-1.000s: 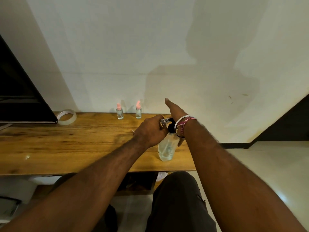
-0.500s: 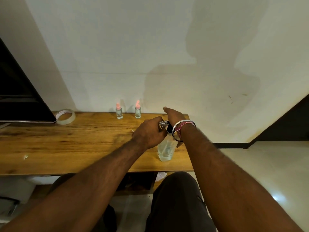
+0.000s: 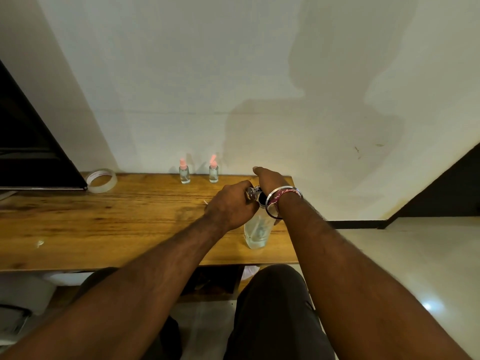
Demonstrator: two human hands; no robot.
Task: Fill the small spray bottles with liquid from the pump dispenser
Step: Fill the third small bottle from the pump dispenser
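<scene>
1. We hold a small glass bottle in the left hand, fingers curled around it, its mouth at the head of the pump dispenser, which stands near the table front edge.
2. We rest the right hand on the pump head, fingers extended and holding nothing.
3. Risk: if the mouth sits off the nozzle, liquid will likely run onto the table.
4. Risk: a hard, off-centre press may tip the dispenser off the nearby edge.
5. Two pink-capped spray bottles and stand at the wall, well apart from the work.
6. Hidden: the hands cover the nozzle and bottle mouth. We cannot tell alignment, fill level, or whether liquid flows.
</scene>
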